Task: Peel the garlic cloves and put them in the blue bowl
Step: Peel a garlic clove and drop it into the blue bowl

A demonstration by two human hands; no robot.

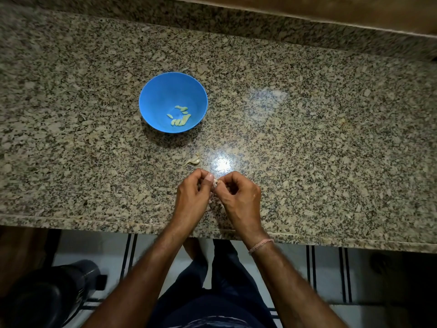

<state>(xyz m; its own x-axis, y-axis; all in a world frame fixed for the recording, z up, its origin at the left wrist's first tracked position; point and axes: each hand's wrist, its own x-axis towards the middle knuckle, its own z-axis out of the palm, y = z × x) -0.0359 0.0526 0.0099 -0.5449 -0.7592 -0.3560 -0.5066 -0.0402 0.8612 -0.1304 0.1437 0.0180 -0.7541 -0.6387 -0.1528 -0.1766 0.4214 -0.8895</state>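
a: where's the garlic at?
b: left hand (pixel 191 192) and right hand (pixel 238 195) both pinch one clove (pixel 215 182) at their fingertips, near the front edge of the desk (pixel 307 138).
a: and the bowl?
b: blue bowl (pixel 151 91) sits further in, toward the desk's middle, with peeled cloves (pixel 179 117) inside. a loose garlic bit (pixel 193 159) lies between bowl and hands.

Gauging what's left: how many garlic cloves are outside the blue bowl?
2. A loose clove lies on the counter between the blue bowl and the hands; a held clove is pinched between left hand and right hand. Others may be hidden beneath the hands.
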